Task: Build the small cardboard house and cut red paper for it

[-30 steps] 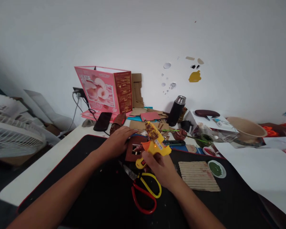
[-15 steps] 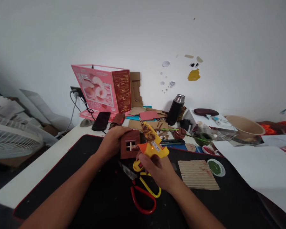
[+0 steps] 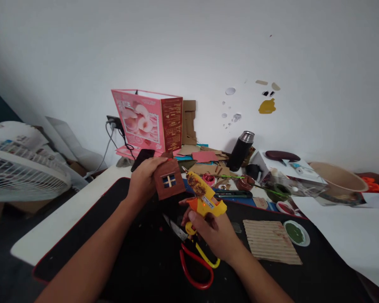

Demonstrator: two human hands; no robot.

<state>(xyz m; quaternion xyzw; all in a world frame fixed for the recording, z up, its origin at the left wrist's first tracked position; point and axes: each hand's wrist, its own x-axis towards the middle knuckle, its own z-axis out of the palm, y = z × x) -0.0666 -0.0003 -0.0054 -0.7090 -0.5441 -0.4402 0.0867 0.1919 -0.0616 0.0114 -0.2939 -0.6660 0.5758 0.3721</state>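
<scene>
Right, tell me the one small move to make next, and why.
Probably tip the yellow glue gun toward the brown windowed panel: the right hand holds the gun, its orange light lit; the left hand holds the panel up; and the nozzle points upward beside the panel's edge in this view.

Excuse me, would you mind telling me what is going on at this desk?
Someone is doing craft work by hand. The left hand holds a brown panel upright over the black mat, while the right hand grips a yellow glue gun. Its nozzle is close to the panel, though whether they touch is hard to tell. The scissors lie on the mat.
</scene>
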